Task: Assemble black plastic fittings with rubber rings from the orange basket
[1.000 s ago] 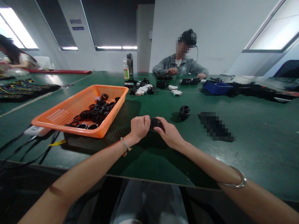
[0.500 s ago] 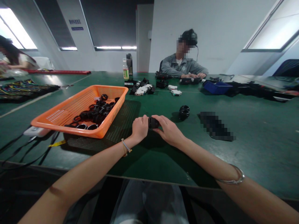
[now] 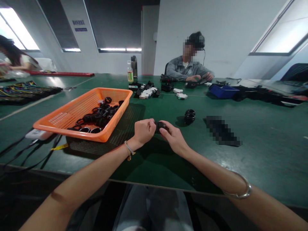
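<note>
Between my two hands, above the green table (image 3: 260, 128), is a small black part (image 3: 160, 125); its exact kind is hard to make out. My left hand (image 3: 144, 132) is curled into a fist against its left side. Thumb and fingers of my right hand (image 3: 176, 136) close round the same part from the right. A stack of black rings (image 3: 190, 116) stands on the table just beyond my right hand. To the left, an orange plastic basket (image 3: 56, 127) holds a heap of black ring-shaped pieces (image 3: 102, 112).
Farther right lies a flat dark object (image 3: 222, 131), blurred out. White and black small parts (image 3: 148, 92), a bottle (image 3: 130, 72) and a blue box (image 3: 222, 91) stand farther back. A co-worker (image 3: 185, 69) sits opposite. Cables (image 3: 45, 150) run beside the basket.
My left fist has turned, and my right thumb has come up over the black part, which has shifted slightly right. Across the table, the co-worker's hands have lifted an item.
</note>
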`<state>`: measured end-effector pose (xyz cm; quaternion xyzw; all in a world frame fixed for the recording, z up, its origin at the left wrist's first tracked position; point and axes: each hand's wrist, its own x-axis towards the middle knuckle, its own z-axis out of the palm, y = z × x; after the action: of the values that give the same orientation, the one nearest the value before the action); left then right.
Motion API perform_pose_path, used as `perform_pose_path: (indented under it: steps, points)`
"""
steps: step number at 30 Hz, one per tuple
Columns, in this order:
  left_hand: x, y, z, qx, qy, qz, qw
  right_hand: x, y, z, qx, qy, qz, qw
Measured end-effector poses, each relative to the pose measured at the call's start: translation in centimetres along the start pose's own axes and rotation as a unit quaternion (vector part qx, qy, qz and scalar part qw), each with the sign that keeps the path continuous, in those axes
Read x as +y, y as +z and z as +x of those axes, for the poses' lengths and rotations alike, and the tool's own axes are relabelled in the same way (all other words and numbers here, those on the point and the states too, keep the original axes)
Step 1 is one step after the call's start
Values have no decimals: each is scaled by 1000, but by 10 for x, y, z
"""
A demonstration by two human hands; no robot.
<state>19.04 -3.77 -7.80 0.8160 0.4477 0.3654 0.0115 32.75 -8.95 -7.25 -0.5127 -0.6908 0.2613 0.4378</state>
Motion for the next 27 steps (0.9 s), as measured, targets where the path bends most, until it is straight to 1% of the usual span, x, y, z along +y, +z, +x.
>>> perform_pose_path:
  steps: [2,5,7,11,15,19,23,25,27]
  points:
    - [0,0,1,-2,1,-3,1000,1,-1,1,-9,2,16,1000]
    - [2,4,3,-11,-55,-36,998,6,-2,4,-10,-13,-8,1000]
    - [4,7,5,-15,-106,-72,992,10,-3,6,-5,-46,-36,998]
    - [5,12,7,-22,-197,-145,969,17,-5,9,0,-143,-93,985]
    - [5,13,8,-42,-233,-181,955,18,-6,10,-17,-170,-157,973]
    - [5,13,6,-25,-231,-175,957,19,-5,11,-11,-186,-211,960]
    - [4,12,3,-4,-198,-160,967,18,-2,9,8,-189,-209,960]
    - [3,12,2,-3,-175,-147,974,15,0,7,19,-166,-190,967]
    - [2,12,1,-1,-148,-124,981,10,1,5,27,-124,-166,978]
